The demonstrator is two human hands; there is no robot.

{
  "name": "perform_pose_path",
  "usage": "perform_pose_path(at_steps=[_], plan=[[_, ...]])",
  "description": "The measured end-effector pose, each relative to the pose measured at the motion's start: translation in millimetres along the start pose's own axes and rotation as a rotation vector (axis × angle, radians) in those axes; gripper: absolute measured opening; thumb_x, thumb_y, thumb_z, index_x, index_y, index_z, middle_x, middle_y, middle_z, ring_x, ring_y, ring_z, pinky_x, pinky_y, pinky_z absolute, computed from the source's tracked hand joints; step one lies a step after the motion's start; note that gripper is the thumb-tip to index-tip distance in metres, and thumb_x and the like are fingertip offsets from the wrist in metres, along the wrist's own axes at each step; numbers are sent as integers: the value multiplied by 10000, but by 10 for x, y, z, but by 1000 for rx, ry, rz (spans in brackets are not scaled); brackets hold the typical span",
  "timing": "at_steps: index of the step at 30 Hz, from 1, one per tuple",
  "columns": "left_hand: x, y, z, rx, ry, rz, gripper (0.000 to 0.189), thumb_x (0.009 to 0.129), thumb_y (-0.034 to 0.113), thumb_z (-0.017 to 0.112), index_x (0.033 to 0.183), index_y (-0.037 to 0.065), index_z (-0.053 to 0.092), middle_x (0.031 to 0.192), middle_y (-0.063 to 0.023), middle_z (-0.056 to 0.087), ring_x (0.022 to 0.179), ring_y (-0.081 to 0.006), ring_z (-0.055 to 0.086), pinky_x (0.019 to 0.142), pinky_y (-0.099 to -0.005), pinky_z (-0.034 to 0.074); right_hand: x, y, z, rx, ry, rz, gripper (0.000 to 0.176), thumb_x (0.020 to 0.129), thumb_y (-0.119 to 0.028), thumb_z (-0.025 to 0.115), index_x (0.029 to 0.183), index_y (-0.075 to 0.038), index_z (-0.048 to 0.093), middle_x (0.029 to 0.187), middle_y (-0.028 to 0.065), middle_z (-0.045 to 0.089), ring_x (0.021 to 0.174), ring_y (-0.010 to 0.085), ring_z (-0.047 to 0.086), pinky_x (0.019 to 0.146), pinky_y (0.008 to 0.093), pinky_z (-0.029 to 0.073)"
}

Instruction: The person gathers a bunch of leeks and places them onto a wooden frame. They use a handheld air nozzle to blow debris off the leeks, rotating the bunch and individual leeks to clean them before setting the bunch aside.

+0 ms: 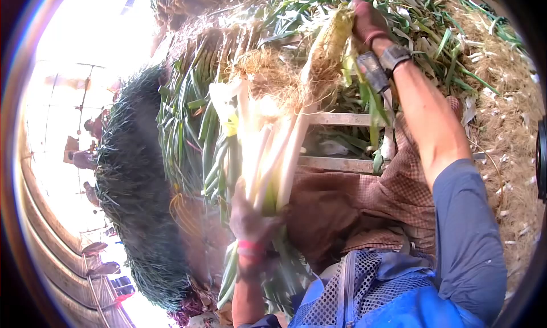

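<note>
My left hand [252, 217], in a glove with a pink band at the wrist, is wrapped round a bundle of long green onions [273, 151]. Their thick white stalks point away from me, and their green leaves hang down below my fist. Tangled brown roots [279, 80] cover the far end of the bundle. Up and to the right, my right hand [369, 23] wears a reddish glove and is closed on a yellowed, withered leaf [333, 37], which stretches down beside the roots. A small dark device is strapped near my right wrist.
A tall stack of green onions [142, 174] rises on the left, with more bunches [194, 100] beside it. Cut leaves [433, 43] lie heaped at the upper right. Metal bars [342, 119] stand before my knees. Roots and scraps litter the ground [501, 145]. Other people [85, 157] are far left.
</note>
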State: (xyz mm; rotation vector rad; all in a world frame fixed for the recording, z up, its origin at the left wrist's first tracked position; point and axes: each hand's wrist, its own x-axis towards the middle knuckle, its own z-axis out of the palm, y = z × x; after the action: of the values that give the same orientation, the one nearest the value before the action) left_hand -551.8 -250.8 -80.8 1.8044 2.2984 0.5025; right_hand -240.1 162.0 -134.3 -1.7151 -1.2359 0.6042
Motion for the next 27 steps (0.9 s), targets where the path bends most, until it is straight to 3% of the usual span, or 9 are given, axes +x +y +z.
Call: perform_pose_path(at_steps=[5, 8, 10, 13, 18, 20, 23, 26, 27], plan=[[10, 95, -17, -20, -29, -20, 1136, 604, 435, 995, 1510, 3, 464, 1230, -214, 718, 1080, -373, 737, 930, -474, 600, 499, 566, -685, 266, 99, 42, 335, 983, -357, 610, 1060, -58, 741, 1006, 185, 741, 930, 319, 707, 867, 447, 547], [-30, -7, -60, -88, -24, -3, 1015, 662, 324, 992, 1478, 4, 479, 1177, -175, 728, 990, -299, 749, 853, -415, 621, 621, 751, -1321, 481, 94, -28, 306, 972, -317, 631, 1097, -57, 733, 1048, 175, 734, 966, 312, 702, 893, 440, 546], [-65, -192, -28, -596, -95, -172, 863, 716, 139, 955, 1433, 9, 493, 1129, -119, 714, 908, -195, 721, 767, -317, 610, 550, 680, -1618, 601, 9, -103, 294, 965, -290, 644, 1122, -56, 727, 1075, 169, 730, 990, 307, 698, 911, 435, 545], [-52, -266, -86, -790, -169, -346, 853, 676, 110, 979, 1392, -13, 533, 1156, -82, 707, 977, -162, 695, 821, -300, 606, 120, 521, -1590, 700, -267, -204, 288, 954, -250, 664, 1159, -55, 719, 1117, 159, 723, 1026, 300, 693, 938, 429, 544], [57, -130, -145, -761, -186, -266, 785, 692, 76, 946, 1356, -13, 538, 1116, -78, 703, 938, -166, 695, 772, -301, 610, -1362, 506, -588, 875, -1031, -293, 312, 936, -183, 698, 1220, -53, 704, 1187, 142, 712, 1086, 287, 684, 982, 417, 542], [90, -94, -151, -787, -209, -256, 785, 681, 59, 939, 1355, -10, 544, 1100, -79, 708, 933, -164, 698, 768, -301, 607, -2020, 498, -95, 870, -1211, -354, 333, 929, -156, 712, 1245, -52, 699, 1215, 136, 707, 1111, 283, 681, 1000, 413, 542], [112, -19, -128, -760, -218, -236, 785, 661, 40, 932, 1348, -6, 555, 1084, -79, 710, 923, -160, 699, 765, -303, 605, -2571, 329, 230, 715, -1071, -567, 372, 919, -116, 732, 1282, -51, 690, 1256, 126, 700, 1147, 275, 676, 1027, 406, 541], [94, -88, -84, -768, -233, -255, 782, 646, 27, 927, 1338, -4, 563, 1085, -80, 712, 914, -160, 700, 765, -306, 605, -2487, 431, 240, 410, -999, -708, 476, 916, -64, 746, 1381, -31, 645, 1339, 126, 676, 1206, 257, 661, 1053, 389, 539], [118, -54, -88, -770, -232, -255, 782, 646, 27, 927, 1338, -4, 563, 1085, -80, 712, 914, -160, 700, 765, -306, 605, -2469, 564, 388, 366, -768, -774, 379, 893, -74, 716, 1271, -68, 682, 1230, 134, 701, 1129, 309, 670, 1026, 418, 541]])
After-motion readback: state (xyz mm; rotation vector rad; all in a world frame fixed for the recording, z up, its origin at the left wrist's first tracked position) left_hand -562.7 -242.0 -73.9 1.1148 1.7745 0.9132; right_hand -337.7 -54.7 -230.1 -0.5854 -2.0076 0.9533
